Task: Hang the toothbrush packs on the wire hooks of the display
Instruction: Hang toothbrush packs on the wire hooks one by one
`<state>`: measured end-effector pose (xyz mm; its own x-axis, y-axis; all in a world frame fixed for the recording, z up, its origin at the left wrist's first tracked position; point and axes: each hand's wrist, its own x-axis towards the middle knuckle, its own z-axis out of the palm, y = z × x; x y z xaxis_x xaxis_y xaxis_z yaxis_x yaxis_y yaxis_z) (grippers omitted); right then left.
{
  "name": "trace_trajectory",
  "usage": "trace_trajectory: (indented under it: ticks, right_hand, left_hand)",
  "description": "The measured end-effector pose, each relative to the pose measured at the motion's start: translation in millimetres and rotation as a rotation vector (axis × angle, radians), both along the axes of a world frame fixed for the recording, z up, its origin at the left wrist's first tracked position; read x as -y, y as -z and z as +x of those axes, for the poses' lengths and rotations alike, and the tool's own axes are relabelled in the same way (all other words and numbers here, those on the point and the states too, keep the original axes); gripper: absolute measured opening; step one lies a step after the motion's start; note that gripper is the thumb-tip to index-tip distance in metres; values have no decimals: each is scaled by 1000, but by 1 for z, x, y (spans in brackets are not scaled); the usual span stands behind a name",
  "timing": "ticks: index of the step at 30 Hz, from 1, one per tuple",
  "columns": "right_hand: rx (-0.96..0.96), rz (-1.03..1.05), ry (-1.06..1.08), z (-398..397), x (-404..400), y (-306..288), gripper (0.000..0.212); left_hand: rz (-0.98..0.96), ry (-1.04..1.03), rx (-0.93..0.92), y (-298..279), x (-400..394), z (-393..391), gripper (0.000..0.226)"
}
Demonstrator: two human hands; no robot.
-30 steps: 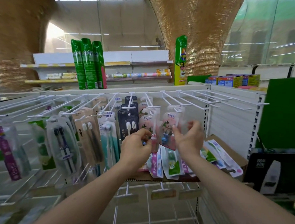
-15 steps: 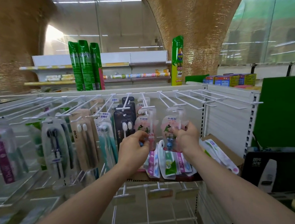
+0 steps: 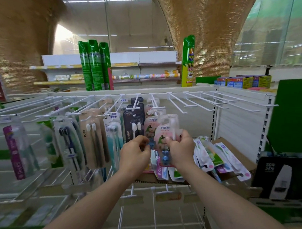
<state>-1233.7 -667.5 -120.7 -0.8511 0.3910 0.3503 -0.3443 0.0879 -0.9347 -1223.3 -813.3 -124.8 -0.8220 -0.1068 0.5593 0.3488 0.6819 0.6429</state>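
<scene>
Wire hooks [image 3: 194, 102]: white-coated metal, smooth. Toothbrush packs [image 3: 166, 129], centre frame: glossy clear plastic over printed card. Box [image 3: 235, 150], lower right: matt brown cardboard.

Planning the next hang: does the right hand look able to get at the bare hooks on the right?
Probably yes: the bare hooks stand open above the right hand, though it holds a pink pack.

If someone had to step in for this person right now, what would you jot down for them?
Right hand pinches a pink kids' toothbrush pack, not yet on a hook.
Left hand has its fingers curled at the pink pack hanging on the hook; I cannot tell whether it grips.
Done: the hooks on the left already carry packs, such as the black pack.
Left: hang the held pack, then the loose packs in the cardboard box. The empty hooks are on the right.
</scene>
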Motion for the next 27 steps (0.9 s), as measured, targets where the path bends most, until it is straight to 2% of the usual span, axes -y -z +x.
trace_trajectory:
  ticks: [7, 11, 14, 20, 27]
  right_hand:
    - [23, -37, -19, -15, 13, -23, 22]
    - [96, 33, -46, -27, 19, -25, 10]
    - [169, 102, -50, -43, 23, -27, 14]
    - [172, 158, -42, -72, 21, -29, 4]
    - [192, 204, -45, -97, 25, -31, 10]
  left_hand:
    - [11, -2, -1, -2, 8, 3, 18]
    - [3, 7, 1, -4, 11, 1, 16]
    - [6, 16, -13, -8, 13, 0, 17]
    - [12, 24, -42, -15, 20, -10, 15]
    - [-2, 73, -32, -8, 19, -18, 13]
